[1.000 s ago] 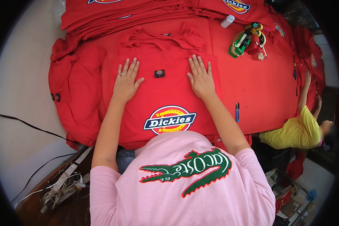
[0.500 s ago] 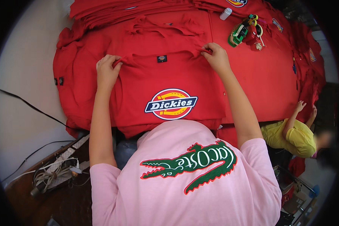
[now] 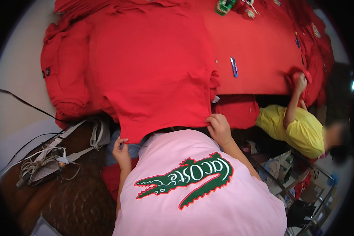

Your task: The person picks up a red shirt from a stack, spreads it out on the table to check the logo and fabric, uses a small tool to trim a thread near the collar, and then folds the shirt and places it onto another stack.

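Note:
A red T-shirt [image 3: 157,70] lies spread over the table, its neck edge drawn toward me and hanging over the near side by my body. At its near left corner my left hand [image 3: 122,152] pinches the cloth between thumb and fingers. My right hand [image 3: 219,126] grips the near right corner, fingers closed on the fabric. The neck opening curves between both hands. No printed emblem shows on the side facing up. A pair of blue-handled thread snips [image 3: 234,67] rests on the red tabletop to the right of the shirt.
Bunched red garments [image 3: 69,74] lie along the left side. A green tape dispenser [image 3: 225,6] stands at the far edge. To the right, a co-worker in a yellow top [image 3: 299,126] handles red cloth. Coiled cables and a power strip [image 3: 47,165] lie at lower left.
Both hands have come toward my body, bringing the neck end of the T-shirt from the far side to the near edge. The emblem and neck label are out of sight. The snips now show.

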Tool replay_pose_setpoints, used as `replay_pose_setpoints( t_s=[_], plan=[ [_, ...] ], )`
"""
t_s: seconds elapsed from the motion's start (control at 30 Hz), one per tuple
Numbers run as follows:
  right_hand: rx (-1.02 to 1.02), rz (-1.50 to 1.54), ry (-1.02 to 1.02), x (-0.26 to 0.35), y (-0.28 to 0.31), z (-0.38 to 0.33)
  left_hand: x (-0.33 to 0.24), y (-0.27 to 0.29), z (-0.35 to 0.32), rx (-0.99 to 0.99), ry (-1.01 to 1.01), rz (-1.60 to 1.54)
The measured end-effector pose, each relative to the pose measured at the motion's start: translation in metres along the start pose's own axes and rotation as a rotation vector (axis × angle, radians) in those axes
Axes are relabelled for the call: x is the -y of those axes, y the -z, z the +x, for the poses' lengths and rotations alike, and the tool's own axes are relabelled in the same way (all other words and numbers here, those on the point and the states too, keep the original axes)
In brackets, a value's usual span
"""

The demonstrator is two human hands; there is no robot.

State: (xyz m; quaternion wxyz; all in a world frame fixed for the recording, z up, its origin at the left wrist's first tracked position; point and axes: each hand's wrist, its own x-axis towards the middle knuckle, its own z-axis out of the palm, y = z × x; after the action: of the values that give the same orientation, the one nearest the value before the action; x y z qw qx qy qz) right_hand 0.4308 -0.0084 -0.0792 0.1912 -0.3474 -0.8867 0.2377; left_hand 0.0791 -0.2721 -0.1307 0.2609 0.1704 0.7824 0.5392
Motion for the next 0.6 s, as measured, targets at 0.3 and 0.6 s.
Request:
replay_pose_setpoints(
  t_s=[0.3, 0.6],
  plan=[
    [0.003, 0.018, -0.047, 0.003, -0.012, -0.047, 0.010, 0.016, -0.019, 0.039, 0.013, -0.048],
    [0.187, 0.156, -0.163, 0.017, -0.005, -0.038, 0.011, 0.027, -0.022, 0.205, 0.182, -0.128]
  ],
)
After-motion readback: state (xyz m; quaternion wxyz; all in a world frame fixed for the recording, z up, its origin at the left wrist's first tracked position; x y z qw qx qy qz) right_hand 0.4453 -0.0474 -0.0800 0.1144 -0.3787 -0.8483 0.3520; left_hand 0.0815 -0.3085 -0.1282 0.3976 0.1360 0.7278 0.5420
